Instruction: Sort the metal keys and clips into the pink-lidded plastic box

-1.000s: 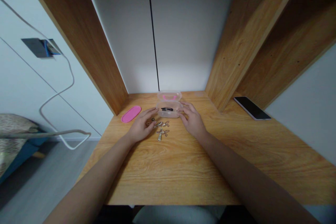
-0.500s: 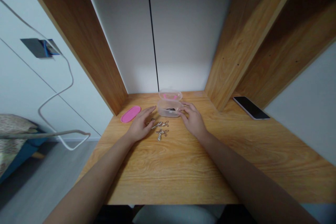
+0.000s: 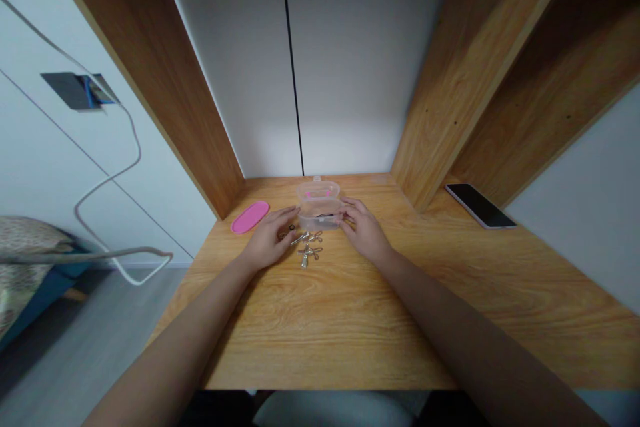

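Observation:
A small clear plastic box [image 3: 320, 221] with its lid [image 3: 319, 189] raised at the back sits on the wooden desk. Something dark and thin lies inside it. My right hand [image 3: 364, 230] pinches the box's right end between thumb and fingers. On the other side, my left hand [image 3: 270, 237] rests with thumb and fingers apart, its fingertips close against the box's left end; whether they touch I cannot tell. Several shiny metal clips [image 3: 307, 250] lie just in front of the box. A small dark ring [image 3: 292, 228] is partly hidden by my left hand.
An oval pink tray [image 3: 250, 217] lies left of my left hand. A phone [image 3: 480, 205] rests at the far right, beyond an upright wooden panel [image 3: 440, 113]. A white cable [image 3: 133, 140] hangs at the left. The desk [image 3: 320, 333] stretches in front of me.
The box has shifted slightly left and towards me in my right hand, and its raised lid appears more upright. My left hand has hardly moved.

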{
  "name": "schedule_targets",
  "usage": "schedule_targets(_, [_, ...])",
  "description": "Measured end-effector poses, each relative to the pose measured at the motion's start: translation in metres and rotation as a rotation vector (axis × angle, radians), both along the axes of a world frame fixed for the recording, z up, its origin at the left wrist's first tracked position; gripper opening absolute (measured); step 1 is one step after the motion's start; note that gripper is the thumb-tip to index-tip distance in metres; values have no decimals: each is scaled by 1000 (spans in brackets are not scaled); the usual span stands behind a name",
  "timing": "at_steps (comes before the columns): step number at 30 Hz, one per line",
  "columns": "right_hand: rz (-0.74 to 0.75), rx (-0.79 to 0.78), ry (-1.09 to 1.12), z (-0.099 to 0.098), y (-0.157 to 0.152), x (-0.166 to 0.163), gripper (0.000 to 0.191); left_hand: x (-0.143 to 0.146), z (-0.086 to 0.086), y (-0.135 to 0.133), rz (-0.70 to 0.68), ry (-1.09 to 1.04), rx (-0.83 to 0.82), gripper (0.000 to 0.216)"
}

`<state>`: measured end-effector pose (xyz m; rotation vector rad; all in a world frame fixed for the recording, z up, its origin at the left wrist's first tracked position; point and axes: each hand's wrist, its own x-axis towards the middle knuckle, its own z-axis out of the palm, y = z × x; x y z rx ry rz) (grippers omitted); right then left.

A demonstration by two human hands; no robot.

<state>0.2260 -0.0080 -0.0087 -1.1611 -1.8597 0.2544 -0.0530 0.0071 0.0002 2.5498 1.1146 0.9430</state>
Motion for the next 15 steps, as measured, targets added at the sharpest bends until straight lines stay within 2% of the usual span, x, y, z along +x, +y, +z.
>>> schedule_targets(5, [22, 3, -22, -1, -2, -1, 24, 0, -1, 0, 2, -20, 4, 53])
schedule_targets(10, [-30, 48, -38, 6, -6, -3, 35, -3, -2, 1, 50, -49, 12, 55])
schedule_targets(15, [-39, 216, -32, 18, -16, -7, 26, -5, 5, -1, 131, -82, 28, 30])
